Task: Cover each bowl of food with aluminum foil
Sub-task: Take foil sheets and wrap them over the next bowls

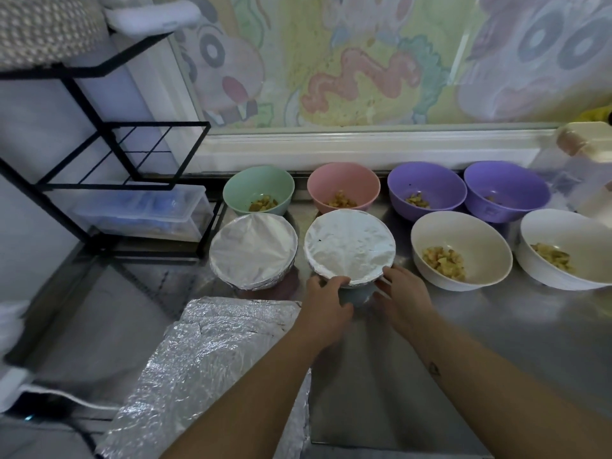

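Both hands are crimping the near rim of the foil-covered bowl (349,246), mid-way along the bench (530,326). The left hand (326,304) and right hand (405,293) are each curling their grip round its crinkled foil edge. The smooth cream bowl (463,226), uncovered, is sitting just right, nearer the right hand. Shiny foil sheets (212,352) are lying near-left.

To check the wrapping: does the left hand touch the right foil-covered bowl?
Touching. Head view: the left hand curls its fingers over the right foil-covered bowl at its near rim.
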The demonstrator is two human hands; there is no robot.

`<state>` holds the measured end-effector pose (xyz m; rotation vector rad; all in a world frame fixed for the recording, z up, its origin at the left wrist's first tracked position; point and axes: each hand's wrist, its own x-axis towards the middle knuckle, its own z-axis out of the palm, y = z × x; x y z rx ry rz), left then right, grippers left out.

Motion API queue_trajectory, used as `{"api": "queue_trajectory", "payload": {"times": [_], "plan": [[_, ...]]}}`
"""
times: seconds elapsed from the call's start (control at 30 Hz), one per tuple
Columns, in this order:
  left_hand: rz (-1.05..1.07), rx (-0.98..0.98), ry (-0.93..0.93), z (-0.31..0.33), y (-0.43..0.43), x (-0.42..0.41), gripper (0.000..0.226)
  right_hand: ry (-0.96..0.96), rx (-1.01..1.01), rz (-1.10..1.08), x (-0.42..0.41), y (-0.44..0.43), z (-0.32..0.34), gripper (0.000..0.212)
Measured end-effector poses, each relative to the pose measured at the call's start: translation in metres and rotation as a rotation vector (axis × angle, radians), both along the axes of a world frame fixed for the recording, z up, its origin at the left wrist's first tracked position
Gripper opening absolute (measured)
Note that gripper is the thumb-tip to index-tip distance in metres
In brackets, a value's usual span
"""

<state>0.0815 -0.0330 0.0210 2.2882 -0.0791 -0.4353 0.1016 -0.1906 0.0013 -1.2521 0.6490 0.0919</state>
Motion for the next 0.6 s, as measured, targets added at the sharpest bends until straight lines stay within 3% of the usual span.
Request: {"api": "queue_trajectory", "payload": {"times": [0.2, 0.3, 0.43, 0.6], "plan": [[0.003, -0.091, -0.033, 0.012, 0.019, -0.011, 0.058, 0.057, -0.038, 0.093, -0.012, -0.006, -0.005, 0.016], [0.044, -0.108, -0.11, 0.007, 0.06, -0.03, 0.041, 0.057, -0.327, 0.206, -0.045, 0.018, -0.009, 0.009], [0.106, 0.158, -0.168, -0.018, 0.134, -0.065, 0.037, 0.018, -0.511, 0.697, -0.071, 0.06, -0.018, 0.02], [-0.094, 0.609, 0.038, -0.045, 0.169, -0.101, 0.094, -0.055, -0.904, 0.927, -0.074, 0.084, -0.015, 0.053]]}}
